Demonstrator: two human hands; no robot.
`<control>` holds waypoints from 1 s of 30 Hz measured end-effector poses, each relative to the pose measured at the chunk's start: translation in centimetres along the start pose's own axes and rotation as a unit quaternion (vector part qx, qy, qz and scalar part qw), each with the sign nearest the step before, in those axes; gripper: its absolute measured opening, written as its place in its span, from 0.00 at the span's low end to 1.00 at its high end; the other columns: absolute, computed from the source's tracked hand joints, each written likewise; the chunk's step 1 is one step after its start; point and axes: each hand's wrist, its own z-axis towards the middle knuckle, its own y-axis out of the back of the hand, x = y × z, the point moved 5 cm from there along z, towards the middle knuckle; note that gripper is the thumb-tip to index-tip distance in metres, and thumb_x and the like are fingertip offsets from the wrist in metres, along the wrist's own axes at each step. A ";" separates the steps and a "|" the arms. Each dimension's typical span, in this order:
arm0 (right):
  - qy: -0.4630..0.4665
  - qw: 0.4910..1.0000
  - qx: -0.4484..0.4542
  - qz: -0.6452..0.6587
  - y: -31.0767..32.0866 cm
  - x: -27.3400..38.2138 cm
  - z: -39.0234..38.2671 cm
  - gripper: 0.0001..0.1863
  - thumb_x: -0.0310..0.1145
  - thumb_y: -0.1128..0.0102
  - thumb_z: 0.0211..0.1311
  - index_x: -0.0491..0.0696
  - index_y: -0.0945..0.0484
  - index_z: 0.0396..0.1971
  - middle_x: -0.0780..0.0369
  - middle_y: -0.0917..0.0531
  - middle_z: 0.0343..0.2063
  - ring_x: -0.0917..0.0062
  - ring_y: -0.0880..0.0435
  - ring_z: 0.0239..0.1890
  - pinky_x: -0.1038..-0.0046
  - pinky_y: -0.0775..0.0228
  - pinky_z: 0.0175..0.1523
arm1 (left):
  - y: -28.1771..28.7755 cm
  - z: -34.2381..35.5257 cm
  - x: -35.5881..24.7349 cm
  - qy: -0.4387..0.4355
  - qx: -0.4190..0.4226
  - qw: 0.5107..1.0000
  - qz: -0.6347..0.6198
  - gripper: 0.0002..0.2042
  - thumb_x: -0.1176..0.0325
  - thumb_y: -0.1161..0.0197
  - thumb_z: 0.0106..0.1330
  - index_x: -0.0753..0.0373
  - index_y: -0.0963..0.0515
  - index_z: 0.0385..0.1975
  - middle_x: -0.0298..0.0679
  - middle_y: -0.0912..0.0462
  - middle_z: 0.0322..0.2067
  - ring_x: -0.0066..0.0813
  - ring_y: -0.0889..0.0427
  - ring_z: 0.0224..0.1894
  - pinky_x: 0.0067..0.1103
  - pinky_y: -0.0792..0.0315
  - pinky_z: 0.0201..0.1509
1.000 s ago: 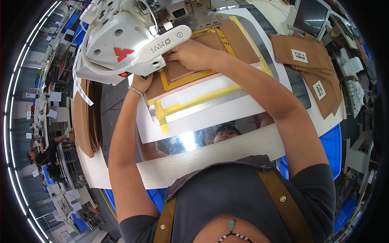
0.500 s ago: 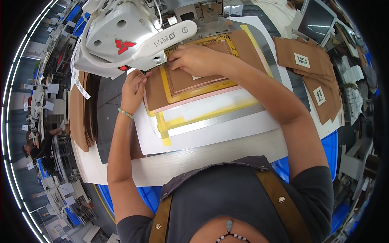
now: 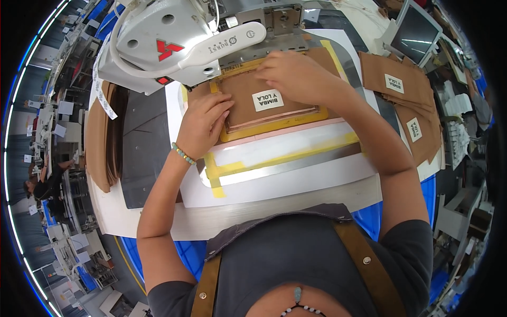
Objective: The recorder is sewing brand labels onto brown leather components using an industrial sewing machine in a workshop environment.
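My left hand (image 3: pixel 206 119), beaded bracelet at its wrist, rests on the left side of a yellow template frame (image 3: pixel 280 127), fingers curled together; anything in them is hidden. My right hand (image 3: pixel 293 76) is over the frame's upper middle, fingers bent and apart, touching a brown panel (image 3: pixel 243 103) inside it. A white label (image 3: pixel 268 100) is on that panel between my hands. The frame lies on a larger brown sheet (image 3: pixel 322 55) on a taped metal plate (image 3: pixel 264 158) over white paper (image 3: pixel 280 187). A white sewing machine head (image 3: pixel 142 45) stands above, at upper left.
Stacked brown pieces (image 3: pixel 103 137) lie at the left, more labelled brown pieces (image 3: pixel 391 79) at the right beside a screen (image 3: pixel 414 31). Blue bins (image 3: pixel 364 216) show under the table edge (image 3: pixel 280 216). A person (image 3: pixel 45 185) is among distant machines at far left.
My left hand has come from beside the machine head onto the frame's left side. My right hand has moved right and up. The white label, hidden earlier, now shows.
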 end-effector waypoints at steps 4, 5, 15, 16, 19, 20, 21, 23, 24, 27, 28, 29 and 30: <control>-0.089 0.990 -0.007 -0.109 -0.5 -1.8 -5.5 0.20 0.27 0.40 0.69 0.43 0.18 0.60 0.59 0.17 0.63 0.67 0.22 0.65 0.63 0.29 0.65 | -2.2 0.8 0.0 -0.034 0.044 0.996 0.064 0.21 0.71 0.35 0.72 0.60 0.21 0.65 0.42 0.24 0.70 0.47 0.27 0.72 0.38 0.33 0.73; -0.091 0.989 0.000 -0.113 -1.3 -1.8 -6.3 0.20 0.27 0.40 0.69 0.43 0.18 0.60 0.59 0.17 0.63 0.67 0.22 0.65 0.63 0.29 0.65 | -2.8 0.9 0.1 -0.033 0.065 0.993 0.098 0.22 0.68 0.36 0.73 0.59 0.22 0.67 0.42 0.26 0.72 0.47 0.29 0.73 0.39 0.34 0.74; -0.063 0.964 -0.042 -0.253 -2.1 -0.2 -6.3 0.25 0.28 0.37 0.63 0.39 0.22 0.61 0.53 0.18 0.63 0.68 0.21 0.65 0.66 0.27 0.57 | -3.7 0.6 0.3 -0.023 0.104 0.981 0.164 0.24 0.64 0.37 0.75 0.55 0.24 0.70 0.39 0.29 0.75 0.47 0.30 0.74 0.39 0.37 0.75; -0.065 0.963 -0.031 -0.259 -2.1 -0.2 -6.1 0.26 0.28 0.36 0.63 0.40 0.22 0.62 0.52 0.18 0.63 0.67 0.21 0.64 0.66 0.27 0.58 | -3.6 0.6 0.3 -0.017 0.104 0.980 0.167 0.24 0.64 0.37 0.75 0.55 0.24 0.70 0.39 0.29 0.75 0.47 0.30 0.74 0.39 0.37 0.75; -0.095 0.962 -0.006 -0.257 -1.9 0.0 -6.2 0.29 0.26 0.41 0.64 0.47 0.23 0.68 0.54 0.21 0.66 0.65 0.22 0.65 0.64 0.29 0.63 | -3.8 0.9 0.1 -0.022 0.101 0.978 0.180 0.25 0.63 0.37 0.75 0.54 0.25 0.71 0.39 0.29 0.75 0.47 0.29 0.74 0.39 0.35 0.74; -0.095 0.960 -0.009 -0.263 -1.9 0.0 -6.1 0.31 0.27 0.41 0.65 0.52 0.24 0.70 0.54 0.20 0.65 0.66 0.21 0.64 0.65 0.28 0.62 | -3.8 0.9 0.0 -0.029 0.099 0.977 0.184 0.25 0.63 0.37 0.75 0.53 0.26 0.72 0.39 0.29 0.75 0.47 0.29 0.73 0.38 0.34 0.73; -0.089 0.961 -0.011 -0.261 -1.9 0.0 -6.0 0.31 0.27 0.41 0.65 0.52 0.24 0.70 0.54 0.20 0.65 0.66 0.21 0.64 0.65 0.28 0.62 | -3.9 1.0 -0.1 -0.038 0.095 0.977 0.187 0.26 0.62 0.37 0.75 0.52 0.27 0.72 0.39 0.30 0.75 0.46 0.28 0.73 0.38 0.34 0.73; -0.078 0.956 -0.015 -0.282 -1.8 0.3 -5.7 0.31 0.26 0.41 0.65 0.55 0.24 0.70 0.54 0.19 0.64 0.66 0.20 0.61 0.66 0.27 0.59 | -3.9 0.9 0.0 -0.042 0.089 0.974 0.206 0.26 0.62 0.37 0.75 0.51 0.27 0.72 0.39 0.30 0.75 0.47 0.27 0.72 0.37 0.32 0.71; -0.074 0.956 -0.015 -0.282 -1.7 0.3 -5.7 0.31 0.26 0.41 0.65 0.55 0.24 0.70 0.54 0.19 0.64 0.66 0.20 0.61 0.66 0.27 0.59 | -3.9 1.0 -0.1 -0.046 0.091 0.972 0.210 0.26 0.61 0.37 0.75 0.52 0.27 0.72 0.39 0.30 0.75 0.47 0.27 0.71 0.37 0.32 0.70; -0.071 0.956 -0.012 -0.285 -1.6 0.4 -5.5 0.31 0.26 0.41 0.66 0.56 0.24 0.71 0.54 0.19 0.64 0.67 0.19 0.59 0.67 0.26 0.57 | -4.2 1.1 -0.2 -0.054 0.087 0.970 0.222 0.24 0.59 0.39 0.76 0.53 0.26 0.71 0.40 0.28 0.74 0.49 0.26 0.69 0.37 0.31 0.68; -0.072 0.958 -0.010 -0.278 -1.6 0.5 -5.5 0.31 0.26 0.41 0.66 0.56 0.24 0.70 0.54 0.19 0.64 0.67 0.19 0.59 0.67 0.26 0.57 | -4.3 1.1 -0.2 -0.062 0.084 0.967 0.230 0.23 0.58 0.41 0.78 0.55 0.24 0.70 0.42 0.27 0.73 0.51 0.25 0.68 0.37 0.31 0.67; -0.073 0.960 -0.007 -0.272 -1.6 0.5 -5.4 0.31 0.26 0.41 0.66 0.56 0.24 0.70 0.54 0.19 0.64 0.67 0.18 0.58 0.67 0.26 0.57 | -4.2 1.1 -0.1 -0.060 0.082 0.967 0.231 0.23 0.58 0.41 0.78 0.55 0.24 0.70 0.42 0.27 0.73 0.51 0.25 0.68 0.37 0.31 0.67; -0.072 0.959 -0.007 -0.273 -1.7 0.5 -5.3 0.31 0.26 0.41 0.66 0.56 0.24 0.70 0.54 0.19 0.64 0.67 0.18 0.58 0.67 0.26 0.57 | -4.2 1.1 -0.1 -0.061 0.080 0.968 0.230 0.23 0.58 0.41 0.78 0.55 0.24 0.70 0.42 0.26 0.73 0.52 0.25 0.68 0.37 0.30 0.67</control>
